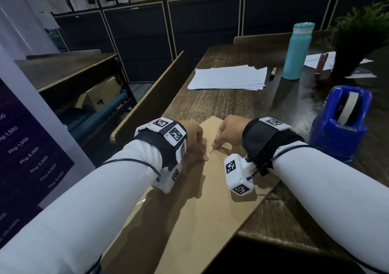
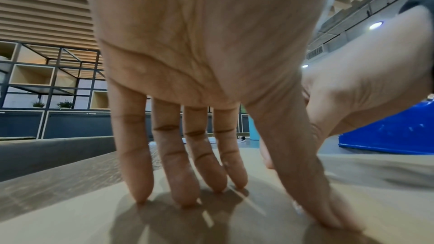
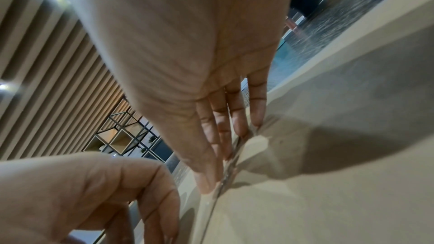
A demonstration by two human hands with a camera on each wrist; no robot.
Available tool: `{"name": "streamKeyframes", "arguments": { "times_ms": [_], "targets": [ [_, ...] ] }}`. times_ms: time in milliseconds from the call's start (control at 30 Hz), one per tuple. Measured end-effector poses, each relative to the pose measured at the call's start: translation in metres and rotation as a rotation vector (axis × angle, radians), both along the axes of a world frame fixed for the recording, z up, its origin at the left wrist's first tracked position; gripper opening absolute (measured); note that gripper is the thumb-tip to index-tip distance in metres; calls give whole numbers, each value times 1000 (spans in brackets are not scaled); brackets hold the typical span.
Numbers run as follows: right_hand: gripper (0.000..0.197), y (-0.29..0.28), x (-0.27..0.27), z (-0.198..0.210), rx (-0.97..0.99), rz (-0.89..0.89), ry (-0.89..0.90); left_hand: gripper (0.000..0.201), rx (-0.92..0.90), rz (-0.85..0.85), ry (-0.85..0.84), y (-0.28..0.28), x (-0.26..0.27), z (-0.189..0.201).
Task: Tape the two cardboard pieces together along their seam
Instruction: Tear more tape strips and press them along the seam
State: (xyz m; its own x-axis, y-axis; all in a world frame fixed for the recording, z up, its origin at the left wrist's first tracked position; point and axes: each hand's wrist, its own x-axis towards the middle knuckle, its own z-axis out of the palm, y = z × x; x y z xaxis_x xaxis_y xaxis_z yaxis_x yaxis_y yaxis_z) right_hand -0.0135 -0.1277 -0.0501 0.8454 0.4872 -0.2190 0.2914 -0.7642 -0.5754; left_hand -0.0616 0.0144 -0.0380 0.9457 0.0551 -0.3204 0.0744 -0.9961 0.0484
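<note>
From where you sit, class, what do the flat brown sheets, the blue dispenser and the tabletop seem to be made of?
Brown sheets: probably cardboard, matte tan, thin cut edges. Blue dispenser: likely moulded plastic, glossy with highlights. Tabletop: wood or wood-look laminate, dark, grained, slight sheen; which one is unclear.

You've got 2 hands on the job, left hand (image 1: 192, 134) & right hand (image 1: 230, 129). Cardboard (image 1: 200, 206): can't split the pieces, seam barely shows. 1 blue tape dispenser (image 1: 342, 122), 1 teal bottle (image 1: 296, 52), 1 paper stack (image 1: 227, 78), 1 marker (image 1: 273, 71), 1 potted plant (image 1: 360, 36).
</note>
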Motion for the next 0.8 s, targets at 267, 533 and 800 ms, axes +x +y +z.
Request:
{"name": "streamKeyframes", "arguments": {
  "times_ms": [267,533,800],
  "targets": [
    [27,3,0,-2,-70,19,-34,43,6,-4,12,-1,-1,1],
    [22,7,1,-1,-167,56,-63,43,70,-23,-30,-5,-5,-2],
    [55,3,11,0,-313,12,-68,44,124,-59,-31,-3,-10,0]
  ]
}}
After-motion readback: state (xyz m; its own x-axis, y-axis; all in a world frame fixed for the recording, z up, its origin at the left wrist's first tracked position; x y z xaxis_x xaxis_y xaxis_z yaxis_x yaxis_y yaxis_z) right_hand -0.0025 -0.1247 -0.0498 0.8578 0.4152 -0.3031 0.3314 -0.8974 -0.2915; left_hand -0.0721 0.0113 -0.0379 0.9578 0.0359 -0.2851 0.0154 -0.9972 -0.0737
